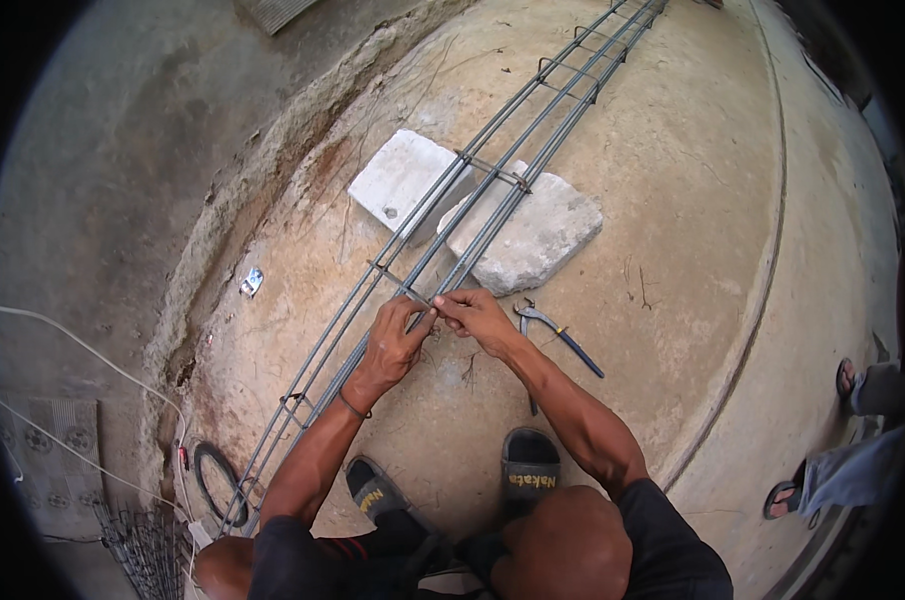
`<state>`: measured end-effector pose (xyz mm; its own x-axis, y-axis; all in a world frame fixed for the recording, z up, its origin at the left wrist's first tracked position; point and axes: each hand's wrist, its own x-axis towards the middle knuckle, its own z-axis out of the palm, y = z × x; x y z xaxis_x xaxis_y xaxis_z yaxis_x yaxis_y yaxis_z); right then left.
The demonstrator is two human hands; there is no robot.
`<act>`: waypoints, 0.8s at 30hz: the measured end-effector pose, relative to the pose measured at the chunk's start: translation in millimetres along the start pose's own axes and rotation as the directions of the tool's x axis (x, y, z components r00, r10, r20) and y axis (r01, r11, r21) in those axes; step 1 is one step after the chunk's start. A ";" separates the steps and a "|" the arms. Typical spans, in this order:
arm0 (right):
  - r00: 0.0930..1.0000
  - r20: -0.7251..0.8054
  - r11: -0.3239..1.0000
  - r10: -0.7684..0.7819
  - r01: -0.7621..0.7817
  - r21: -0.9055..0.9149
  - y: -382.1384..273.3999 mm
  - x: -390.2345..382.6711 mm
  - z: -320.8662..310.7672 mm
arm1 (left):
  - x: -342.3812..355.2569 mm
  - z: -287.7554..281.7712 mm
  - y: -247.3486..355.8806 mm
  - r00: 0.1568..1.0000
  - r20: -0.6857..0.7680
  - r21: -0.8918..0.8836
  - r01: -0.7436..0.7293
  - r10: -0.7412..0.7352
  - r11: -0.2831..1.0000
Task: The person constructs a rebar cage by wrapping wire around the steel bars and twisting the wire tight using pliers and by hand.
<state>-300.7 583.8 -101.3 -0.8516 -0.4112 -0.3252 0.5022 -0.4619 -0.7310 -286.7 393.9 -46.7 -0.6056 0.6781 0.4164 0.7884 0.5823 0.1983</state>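
A long rebar cage (495, 172) of several steel bars and cross stirrups (398, 279) runs from far right to near left. My left hand (398, 335) is closed in a pinch at the cage's right side, beside a stirrup. My right hand (476, 316) pinches at the same joint, its fingertips almost meeting the left ones. What lies between the fingertips is too small to make out. Dark-handled pincers (563, 345) lie opened on the ground, just right of my right hand.
Two pale blocks, a left one (398, 185) and a right one (548, 235), sit under the cage. A bundle of steel pieces (148, 550), a black ring (216, 480) and a white cable (93, 350) lie at lower left. Another person's sandaled foot (785, 498) is at right.
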 end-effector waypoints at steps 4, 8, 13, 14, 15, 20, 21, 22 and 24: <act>0.998 -0.057 0.985 -0.025 0.015 -0.173 -4.9 1.7 3.8 | -4.6 -2.0 2.5 0.999 0.003 0.012 0.033 -0.033 0.999; 0.996 -0.084 0.963 0.032 -0.053 -0.263 -12.3 5.2 6.2 | -19.4 -5.2 10.3 0.966 0.063 -0.272 0.258 -0.250 0.927; 0.987 -0.070 0.881 -0.148 0.099 -0.462 -0.6 6.0 1.0 | 2.0 -5.2 21.3 0.580 0.342 -0.683 0.694 -0.739 0.229; 0.968 -0.026 0.835 -0.250 0.202 -0.511 4.6 8.6 0.4 | 3.5 1.0 15.3 0.523 0.356 -0.513 0.802 -0.775 0.306; 0.967 -0.021 0.833 -0.252 0.206 -0.514 11.3 9.8 0.4 | 3.6 5.9 9.9 0.464 0.355 -0.319 0.876 -0.811 0.362; 0.898 -0.078 0.721 -0.433 0.293 -0.628 25.8 10.5 5.2 | -1.5 11.4 -5.8 0.545 0.400 -0.279 0.838 -0.737 0.468; 0.898 -0.076 0.722 -0.433 0.296 -0.625 26.5 11.2 6.4 | -5.7 12.6 -9.3 0.583 0.423 -0.334 0.812 -0.694 0.479; 0.903 -0.097 0.727 -0.419 0.269 -0.632 25.2 9.6 2.9 | -1.8 14.2 -4.8 0.585 0.431 -0.341 0.810 -0.687 0.477; 0.903 -0.129 0.730 -0.409 0.239 -0.640 21.2 9.0 -3.8 | 11.8 6.9 6.9 0.505 0.584 -0.425 0.857 -0.636 0.291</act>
<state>-298.2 573.4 -121.9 -0.9941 -0.0810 -0.0723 0.0669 0.0677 -0.9955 -289.2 409.1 -46.5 -0.8701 0.2343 -0.4337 -0.2440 0.5598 0.7919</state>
